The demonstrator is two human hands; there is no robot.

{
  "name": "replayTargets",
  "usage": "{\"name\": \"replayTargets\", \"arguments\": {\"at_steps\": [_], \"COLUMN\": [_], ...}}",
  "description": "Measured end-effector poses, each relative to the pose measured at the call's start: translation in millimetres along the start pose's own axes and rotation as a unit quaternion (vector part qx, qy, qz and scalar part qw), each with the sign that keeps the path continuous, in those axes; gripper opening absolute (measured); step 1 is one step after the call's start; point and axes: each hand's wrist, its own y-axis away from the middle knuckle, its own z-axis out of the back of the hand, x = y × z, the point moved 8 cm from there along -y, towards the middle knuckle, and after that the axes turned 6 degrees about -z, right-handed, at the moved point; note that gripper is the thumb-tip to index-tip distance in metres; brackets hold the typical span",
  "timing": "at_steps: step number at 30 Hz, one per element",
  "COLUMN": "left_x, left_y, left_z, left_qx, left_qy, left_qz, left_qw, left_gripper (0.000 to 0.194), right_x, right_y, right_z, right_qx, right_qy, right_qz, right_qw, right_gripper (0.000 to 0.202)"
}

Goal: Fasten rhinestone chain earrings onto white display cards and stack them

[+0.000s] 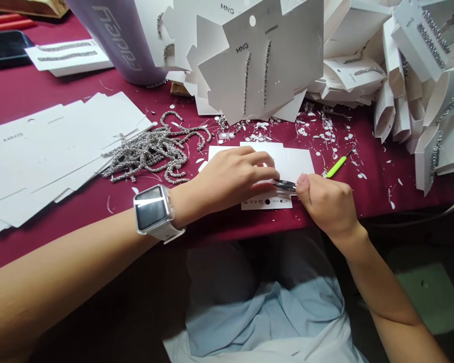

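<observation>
A die-cut white earring card (297,156) lies flat at the table's front edge, with small print along its near side. My left hand (234,174), with a watch on the wrist, is over the card, its fingers curled and thumb and fingertips closed on it. My right hand (327,204) is closed round a dark, slim-jawed metal tool (285,185). The tool's tips point left and meet my left fingertips. Its handle is hidden in my fist, so its exact kind does not show. Whatever lies between the tips is hidden.
Left of the hands lies a heap of silver rhinestone chains (151,151), beside stacked white cards (41,156). A purple tumbler (117,40) and finished earring cards (265,65) stand behind. A yellow-green handled tool (336,167) lies among paper scraps (261,133); folded cards (397,91) crowd the right.
</observation>
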Motion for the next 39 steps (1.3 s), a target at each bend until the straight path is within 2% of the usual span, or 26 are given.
{"name": "replayTargets", "arguments": {"at_steps": [9,27,32,39], "left_x": [2,5,11,18], "left_y": [0,1,1,-2], "left_z": [-0.3,0.3,1.7,-0.6], "left_qx": [-0.018,-0.019,-0.063,-0.064], "left_qy": [0.018,0.036,0.133,0.249], "left_qz": [0.002,0.020,0.039,0.066], "left_qw": [1.000,0.999,0.988,0.964], "left_gripper": [0.025,0.022,0.015,0.012], "right_x": [2,4,5,6], "right_y": [0,-2,-3,-3], "right_z": [0,-1,-2,-2], "right_qx": [-0.006,0.001,-0.001,-0.007], "right_qy": [0.006,0.016,0.025,0.020], "right_qz": [0.006,0.000,-0.003,0.000], "right_qw": [1.000,1.000,1.000,1.000], "right_gripper": [0.041,0.043,0.045,0.045]}}
